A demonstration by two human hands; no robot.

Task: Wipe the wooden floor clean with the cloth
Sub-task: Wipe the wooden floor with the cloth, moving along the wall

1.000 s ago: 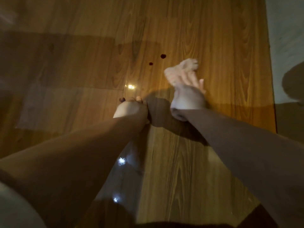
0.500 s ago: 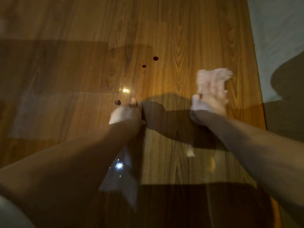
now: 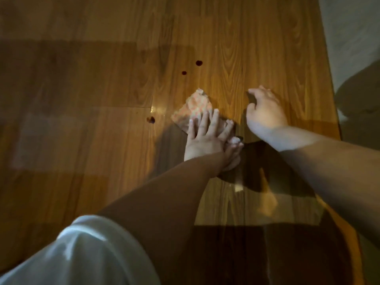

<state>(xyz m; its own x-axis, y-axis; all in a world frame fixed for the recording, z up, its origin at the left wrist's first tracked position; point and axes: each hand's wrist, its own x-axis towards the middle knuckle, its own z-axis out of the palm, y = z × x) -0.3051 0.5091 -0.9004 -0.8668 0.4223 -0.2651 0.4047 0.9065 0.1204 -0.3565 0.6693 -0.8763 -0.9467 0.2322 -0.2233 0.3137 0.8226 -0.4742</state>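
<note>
The cloth [image 3: 193, 108] is pinned flat to the wooden floor [image 3: 257, 48] under the left hand [image 3: 205, 138], fingers straight and spread over its near edge, so that grip is open and pressing, not clutching; the right hand [image 3: 265, 114] is planted on the boards just beside it, fingers loosely curled, its grip holding nothing (a brace, it would seem); a dark spot [image 3: 150, 119] is seen near the cloth's left corner, and two far spots [image 3: 183, 73] lie further out, none touched by the cloth at present; the near one is best taken first, it is judged, with the palm's weight carried onto the fabric so the mark is lifted and not smeared along the grain; the cloth should be kept spread, since a bunched fold could skate over the glossy boards; a clean face is worth turning down before the far pair is reached; whether the marks are wet or dried cannot be told.
</note>
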